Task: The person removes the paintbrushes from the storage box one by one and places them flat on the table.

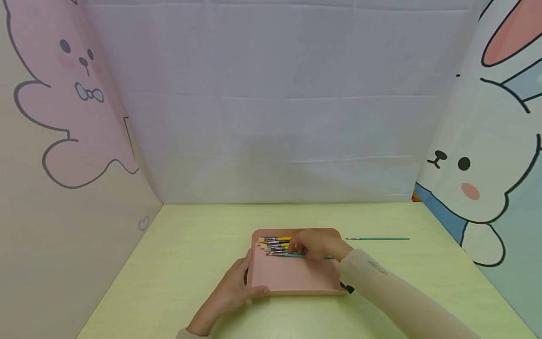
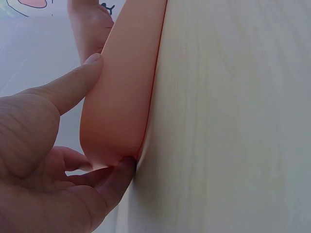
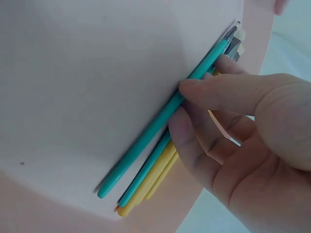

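Our left hand [image 1: 230,289] grips the pink tray [image 1: 292,278] at its lower-left corner. Our right hand [image 1: 315,245] pinches a teal brush [image 3: 165,114] among the brushes along the tray's upper edge. Bare table [image 1: 190,245] surrounds it.

A lone green brush [image 1: 378,238] lies on the yellow-green table [image 1: 190,245] — rabbit-print walls [image 1: 487,165] around.

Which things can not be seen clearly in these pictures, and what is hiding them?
- Paintbrushes in the pink tray: head view, too small to count; the right hand covers their handles.
- Bristles: right wrist view, cut off at the tray's far end.
- Loose green brush on the table: tip too small.
- Left hand: left wrist view, tray contents hidden behind the rim.
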Demonstrator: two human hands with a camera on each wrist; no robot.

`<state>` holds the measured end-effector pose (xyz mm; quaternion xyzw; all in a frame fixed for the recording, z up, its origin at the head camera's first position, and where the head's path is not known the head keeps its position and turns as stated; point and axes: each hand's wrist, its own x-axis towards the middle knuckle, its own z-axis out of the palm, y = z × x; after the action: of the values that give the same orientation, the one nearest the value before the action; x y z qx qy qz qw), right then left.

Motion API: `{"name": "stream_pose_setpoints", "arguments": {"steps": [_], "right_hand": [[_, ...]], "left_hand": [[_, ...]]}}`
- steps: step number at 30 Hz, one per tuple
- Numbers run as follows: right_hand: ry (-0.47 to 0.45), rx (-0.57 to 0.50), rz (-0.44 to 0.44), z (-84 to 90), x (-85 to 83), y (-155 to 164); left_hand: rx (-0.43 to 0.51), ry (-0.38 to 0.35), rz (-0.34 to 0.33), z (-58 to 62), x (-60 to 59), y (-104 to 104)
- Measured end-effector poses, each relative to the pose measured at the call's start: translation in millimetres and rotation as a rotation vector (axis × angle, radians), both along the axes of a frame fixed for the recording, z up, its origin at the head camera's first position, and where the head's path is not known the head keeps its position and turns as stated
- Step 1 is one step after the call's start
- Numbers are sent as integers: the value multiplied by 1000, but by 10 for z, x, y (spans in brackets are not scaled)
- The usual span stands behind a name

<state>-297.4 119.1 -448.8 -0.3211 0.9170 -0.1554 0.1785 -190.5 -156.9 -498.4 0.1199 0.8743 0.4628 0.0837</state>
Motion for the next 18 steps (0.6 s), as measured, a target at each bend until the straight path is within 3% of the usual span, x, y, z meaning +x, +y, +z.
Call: {"name": "stream_pose_setpoints", "arguments": {"steps": [13, 18], "right_hand": [[11, -51, 72, 27, -4, 52], [12, -48, 67, 111, -2, 93]], "left_hand": [[10, 12, -3, 0, 3, -1], [10, 8, -4, 1, 3, 0]]}}
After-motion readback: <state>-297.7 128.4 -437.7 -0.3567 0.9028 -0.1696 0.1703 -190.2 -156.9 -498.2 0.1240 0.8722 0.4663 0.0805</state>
